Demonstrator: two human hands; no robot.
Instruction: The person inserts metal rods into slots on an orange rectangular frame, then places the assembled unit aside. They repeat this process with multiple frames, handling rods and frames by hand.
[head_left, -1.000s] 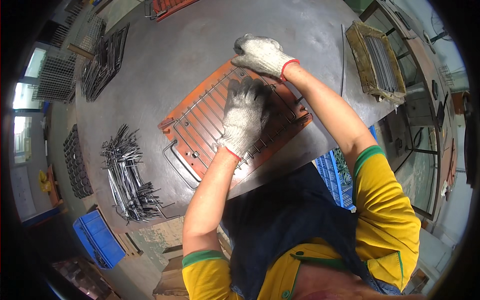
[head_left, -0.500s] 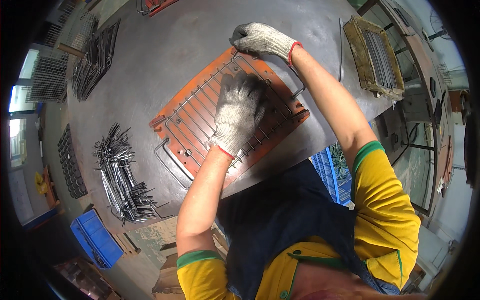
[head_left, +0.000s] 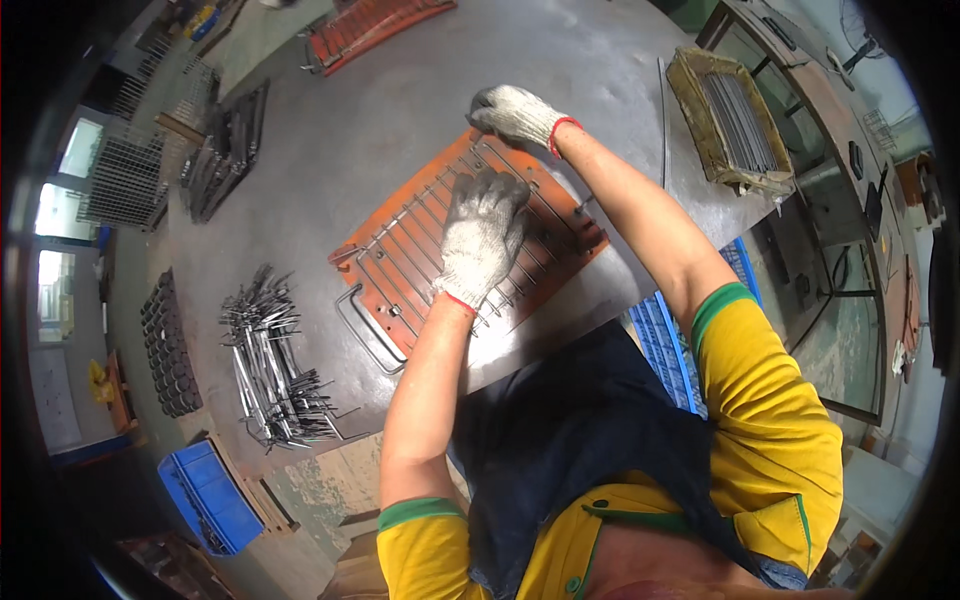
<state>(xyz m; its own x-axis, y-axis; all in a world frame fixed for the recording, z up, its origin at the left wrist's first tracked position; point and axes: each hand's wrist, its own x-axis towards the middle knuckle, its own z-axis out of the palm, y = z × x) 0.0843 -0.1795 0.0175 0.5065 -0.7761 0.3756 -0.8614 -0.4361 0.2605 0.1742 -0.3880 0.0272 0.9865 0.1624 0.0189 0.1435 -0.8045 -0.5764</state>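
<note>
An orange metal jig plate (head_left: 372, 292) lies on the grey metal table, with a wire grid (head_left: 400, 236) of parallel rods and a bent frame on top of it. My left hand (head_left: 485, 225), in a white knit glove with a dark palm, rests over the middle of the rods, its fingers stretched forward and slightly apart. My right hand (head_left: 515, 112), gloved alike, curls at the plate's far corner; what its fingers grip is hidden. A bent wire handle (head_left: 372, 335) sticks out at the plate's near-left side. Another wire end shows on the right, beneath my right forearm.
On the left lie a pile of cut wires (head_left: 275, 375) and a stack of dark wire frames (head_left: 228, 150). Another orange jig (head_left: 380, 35) stands at the far edge. A worn box of rods (head_left: 735, 120) sits at right. Blue crates (head_left: 208, 497) stand below the table.
The view has shifted, so table things appear moved and more of the far orange jig shows. Both hands remain at nearly the same places on the grid and plate.
</note>
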